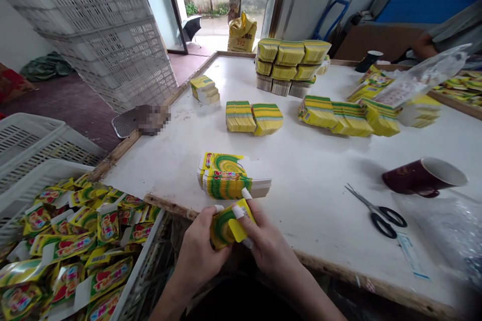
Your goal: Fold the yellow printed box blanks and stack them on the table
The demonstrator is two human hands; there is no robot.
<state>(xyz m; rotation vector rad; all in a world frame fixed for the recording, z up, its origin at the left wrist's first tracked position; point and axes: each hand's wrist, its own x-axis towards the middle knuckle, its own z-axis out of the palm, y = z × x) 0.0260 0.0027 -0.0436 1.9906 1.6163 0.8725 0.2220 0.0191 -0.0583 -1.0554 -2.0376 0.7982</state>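
Observation:
Both of my hands hold one small yellow and green printed carton (229, 225) just in front of the table's near edge. My left hand (198, 251) grips its left side with curled fingers. My right hand (263, 241) pinches its right side, with white tape on the fingertips. Directly beyond, a stack of flat cartons (229, 175) of the same print lies on the white table (312, 180).
A white crate (22, 180) full of finished cartons stands at lower left. Bundled carton stacks (289, 65) fill the far table. Scissors (380, 210) and a tipped maroon mug (422, 176) lie to the right. Another person's arm (425, 45) shows at far right.

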